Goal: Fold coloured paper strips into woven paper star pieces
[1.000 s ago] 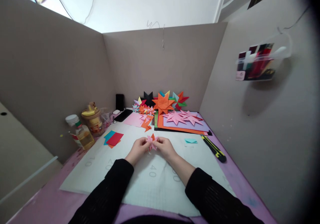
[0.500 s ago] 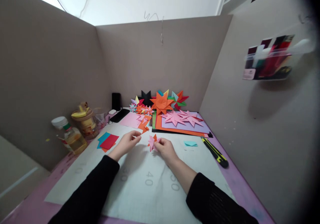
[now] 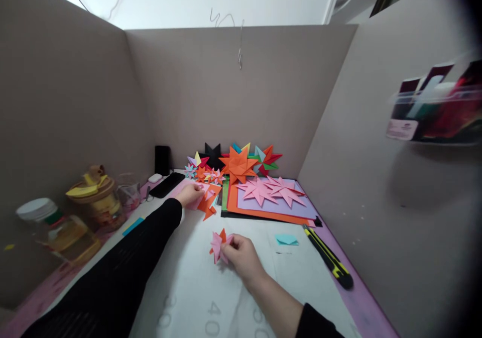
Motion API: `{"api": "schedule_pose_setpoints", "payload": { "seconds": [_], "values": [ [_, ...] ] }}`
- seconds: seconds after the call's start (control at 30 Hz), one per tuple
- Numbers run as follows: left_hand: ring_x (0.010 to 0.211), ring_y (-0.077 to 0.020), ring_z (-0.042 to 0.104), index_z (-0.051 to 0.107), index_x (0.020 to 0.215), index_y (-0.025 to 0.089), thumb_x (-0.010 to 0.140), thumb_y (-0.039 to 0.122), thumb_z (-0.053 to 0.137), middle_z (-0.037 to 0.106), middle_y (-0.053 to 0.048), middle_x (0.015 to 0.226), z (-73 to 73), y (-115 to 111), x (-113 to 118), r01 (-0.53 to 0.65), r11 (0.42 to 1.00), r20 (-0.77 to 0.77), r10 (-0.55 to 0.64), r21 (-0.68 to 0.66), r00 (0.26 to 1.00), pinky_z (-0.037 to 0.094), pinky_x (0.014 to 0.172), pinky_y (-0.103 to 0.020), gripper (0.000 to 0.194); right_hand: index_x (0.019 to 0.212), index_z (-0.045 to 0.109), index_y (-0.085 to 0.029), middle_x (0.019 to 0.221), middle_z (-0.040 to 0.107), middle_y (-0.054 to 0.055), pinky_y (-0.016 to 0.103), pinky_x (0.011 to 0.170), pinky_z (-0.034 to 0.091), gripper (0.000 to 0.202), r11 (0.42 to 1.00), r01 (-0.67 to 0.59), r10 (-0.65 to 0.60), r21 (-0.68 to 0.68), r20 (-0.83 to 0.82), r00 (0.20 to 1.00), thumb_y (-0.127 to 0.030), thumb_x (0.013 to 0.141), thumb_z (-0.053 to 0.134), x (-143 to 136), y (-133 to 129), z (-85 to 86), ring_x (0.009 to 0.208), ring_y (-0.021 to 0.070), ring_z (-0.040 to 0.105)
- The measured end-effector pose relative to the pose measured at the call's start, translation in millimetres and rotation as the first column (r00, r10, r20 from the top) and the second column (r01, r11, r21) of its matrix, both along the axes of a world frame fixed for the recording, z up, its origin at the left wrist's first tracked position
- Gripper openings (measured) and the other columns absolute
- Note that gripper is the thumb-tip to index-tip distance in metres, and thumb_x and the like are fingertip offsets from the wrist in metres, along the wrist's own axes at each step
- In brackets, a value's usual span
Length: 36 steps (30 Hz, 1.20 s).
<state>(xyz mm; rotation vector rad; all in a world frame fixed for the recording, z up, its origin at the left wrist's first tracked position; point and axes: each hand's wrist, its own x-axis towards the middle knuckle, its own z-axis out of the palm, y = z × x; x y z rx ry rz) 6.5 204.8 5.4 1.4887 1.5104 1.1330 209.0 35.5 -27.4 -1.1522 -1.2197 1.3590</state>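
Note:
My right hand pinches a small folded paper star in pink and orange by its right side, just above the white sheet. Stretched forward to the back left, my left hand is over a pink paper sheet. Its fingers are pressed together beside small folded pink paper pieces; whether one is between the fingertips I cannot make out. Orange folded paper pieces lie just right of that hand.
Larger pink paper stars lie on stacked coloured sheets; an orange star stands behind. At right are a folded turquoise paper and a cutter knife. Jars, a cup and a phone stand or lie left.
My left hand has moved forward, away from the star, to the pink papers at the back. My right hand still holds the star. The view has shifted, and my left sleeve covers most of the coloured squares.

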Motion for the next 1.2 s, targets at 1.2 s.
{"api": "schedule_pose_setpoints", "payload": {
  "seconds": [1.2],
  "values": [
    [0.045, -0.0054, 0.04, 0.054, 0.073, 0.015, 0.063, 0.041, 0.066, 0.049, 0.005, 0.055, 0.4, -183, 41, 0.064, 0.996, 0.435, -0.028, -0.068, 0.9, 0.029, 0.044, -0.017, 0.031, 0.056, 0.052, -0.015, 0.049, 0.045, -0.005, 0.02, 0.044, 0.028, 0.018, 0.977, 0.152, -0.147, 0.15, -0.044, 0.988, -0.028, 0.065, 0.059, -1, -5, -6.9, 0.046, 0.0075, 0.036]
  ]
}}
